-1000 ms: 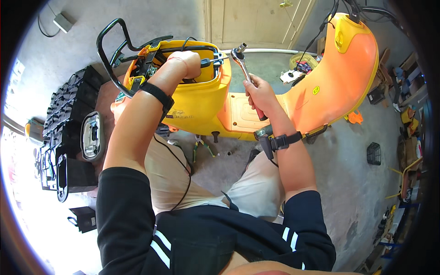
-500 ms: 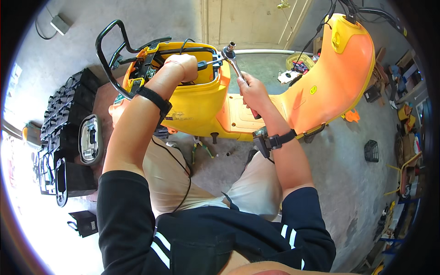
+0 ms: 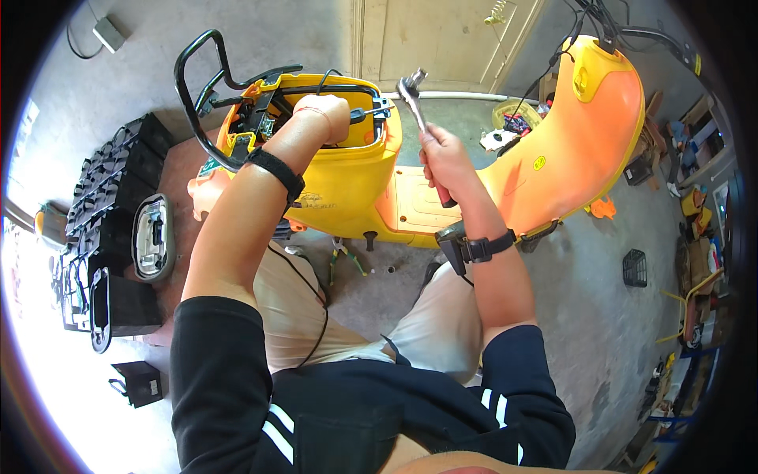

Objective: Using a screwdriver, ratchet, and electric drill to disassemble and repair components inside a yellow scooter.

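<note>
My left hand (image 3: pixel 327 117) is closed round the dark handle of a screwdriver (image 3: pixel 359 115), over the open seat compartment (image 3: pixel 379 142) of a yellow and orange scooter (image 3: pixel 339 180). The screwdriver's shaft points right, at a small metal bracket (image 3: pixel 382 107) on the compartment's front edge; whether the tip touches it I cannot tell. My right hand (image 3: pixel 450 160) grips a ratchet wrench (image 3: pixel 418 113) with a red handle. Its head, with a socket fitted, is raised to the right of the bracket and apart from it. The left fingertips are hidden behind the hand.
Black battery cases (image 3: pixel 110 197) and a grey-rimmed seat (image 3: pixel 154 237) stand at the left. Green-handled pliers (image 3: pixel 339 253) lie on the floor below the scooter. A black rear rail (image 3: pixel 185 87) curves up beside my left arm. A black basket (image 3: pixel 634 268) sits at the right.
The ratchet wrench has moved right, away from the screwdriver and the bracket, with my right hand still round it. My left hand keeps its place with the screwdriver. The view has shifted slightly.
</note>
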Available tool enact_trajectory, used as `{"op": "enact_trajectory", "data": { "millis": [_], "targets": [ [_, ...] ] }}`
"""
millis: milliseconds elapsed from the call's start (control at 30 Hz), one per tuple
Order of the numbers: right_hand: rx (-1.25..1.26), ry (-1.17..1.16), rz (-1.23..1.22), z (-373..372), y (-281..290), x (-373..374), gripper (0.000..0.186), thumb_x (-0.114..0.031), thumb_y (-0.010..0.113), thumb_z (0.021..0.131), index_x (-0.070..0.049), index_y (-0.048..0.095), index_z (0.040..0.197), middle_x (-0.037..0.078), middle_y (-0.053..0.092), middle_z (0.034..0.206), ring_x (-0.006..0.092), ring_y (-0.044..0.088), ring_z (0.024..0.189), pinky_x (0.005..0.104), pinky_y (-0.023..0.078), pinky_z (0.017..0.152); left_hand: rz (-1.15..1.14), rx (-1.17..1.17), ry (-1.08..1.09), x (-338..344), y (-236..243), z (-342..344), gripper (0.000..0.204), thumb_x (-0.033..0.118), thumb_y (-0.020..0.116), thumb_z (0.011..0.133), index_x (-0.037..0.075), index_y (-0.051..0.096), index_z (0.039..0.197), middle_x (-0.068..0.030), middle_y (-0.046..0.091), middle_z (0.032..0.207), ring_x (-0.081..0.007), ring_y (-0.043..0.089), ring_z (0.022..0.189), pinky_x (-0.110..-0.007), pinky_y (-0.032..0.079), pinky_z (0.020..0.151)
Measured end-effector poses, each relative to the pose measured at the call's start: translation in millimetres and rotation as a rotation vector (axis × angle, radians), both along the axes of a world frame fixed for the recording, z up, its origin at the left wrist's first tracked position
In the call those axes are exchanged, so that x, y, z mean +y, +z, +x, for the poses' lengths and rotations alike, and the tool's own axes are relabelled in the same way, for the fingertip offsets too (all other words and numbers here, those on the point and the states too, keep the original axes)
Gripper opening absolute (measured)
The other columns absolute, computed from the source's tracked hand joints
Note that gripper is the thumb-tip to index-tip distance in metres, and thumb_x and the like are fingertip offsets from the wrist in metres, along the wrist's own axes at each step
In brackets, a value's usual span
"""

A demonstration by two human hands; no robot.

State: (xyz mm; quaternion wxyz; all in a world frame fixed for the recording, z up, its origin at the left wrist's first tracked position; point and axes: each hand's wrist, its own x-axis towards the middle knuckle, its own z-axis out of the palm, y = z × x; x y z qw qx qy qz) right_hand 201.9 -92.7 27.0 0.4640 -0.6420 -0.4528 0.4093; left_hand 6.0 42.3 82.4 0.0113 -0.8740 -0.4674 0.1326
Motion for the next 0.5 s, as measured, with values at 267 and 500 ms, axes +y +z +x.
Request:
{"op": "enact_trajectory", "data": {
  "millis": [267, 500],
  "targets": [
    [-0.154, 0.032, 0.103, 2, -13, 2, 0.036, -0.033, 0.048, 0.106, -0.005, 0.058, 0.126, 0.0, 0.052, 0.066, 0.0105, 0.052, 0.048, 0.0294, 0.044, 0.041, 0.002, 0.01, 0.003, 7, -6, 0, 0.032, 0.021, 0.059, 0.087, 0.005, 0.076, 0.108, -0.0188, 0.074, 0.111, -0.0315, 0.073, 0.101, -0.04, 0.058, 0.086],
    [-0.171, -0.099, -0.064, 29, -30, 7, 0.034, -0.031, 0.047, 0.105, -0.001, 0.058, 0.117, 0.004, 0.056, 0.07, 0.0135, 0.054, 0.048, 0.0314, 0.047, 0.041, 0.0, -0.031, 0.044, 13, -8, -8, 0.033, 0.025, 0.062, 0.087, 0.004, 0.075, 0.109, -0.0187, 0.074, 0.11, -0.0317, 0.073, 0.1, -0.04, 0.057, 0.088]
  ]
}}
